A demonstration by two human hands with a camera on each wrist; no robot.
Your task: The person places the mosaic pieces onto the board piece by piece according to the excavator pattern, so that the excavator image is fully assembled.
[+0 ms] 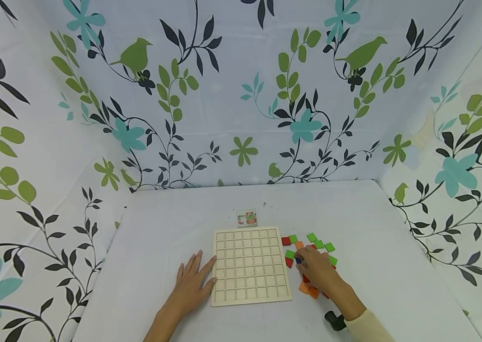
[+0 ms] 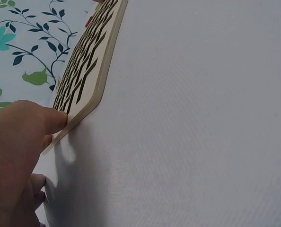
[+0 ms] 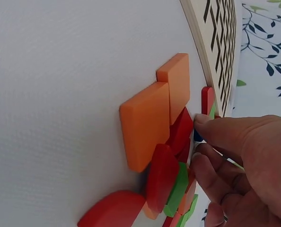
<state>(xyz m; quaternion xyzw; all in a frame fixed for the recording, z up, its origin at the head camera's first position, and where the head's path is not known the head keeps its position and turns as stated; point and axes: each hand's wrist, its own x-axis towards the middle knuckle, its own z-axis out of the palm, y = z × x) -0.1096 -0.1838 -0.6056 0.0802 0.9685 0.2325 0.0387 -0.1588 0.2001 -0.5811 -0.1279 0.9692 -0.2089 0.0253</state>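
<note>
A square wooden board (image 1: 250, 261) with a grid of shallow recesses lies on the white table. My left hand (image 1: 191, 283) rests at its left edge, fingers spread, with thumb and index fingertip touching the rim. In the left wrist view the thumb presses on the corner of the board (image 2: 99, 90). To the right of the board, my right hand (image 1: 317, 267) pinches a small blue piece (image 3: 197, 137) between thumb and fingers, low over a loose pile of flat pieces. Orange pieces (image 3: 145, 125), red pieces (image 3: 160, 177) and green pieces (image 3: 177, 189) lie around it, partly hidden by the hand.
Behind the board lies a small card (image 1: 247, 218) with a coloured picture. Several green tiles (image 1: 312, 237) spread at the pile's far side, and a red piece (image 1: 286, 241) lies beside the board's right edge. Patterned cloth (image 1: 241, 95) hangs behind the table and at both sides.
</note>
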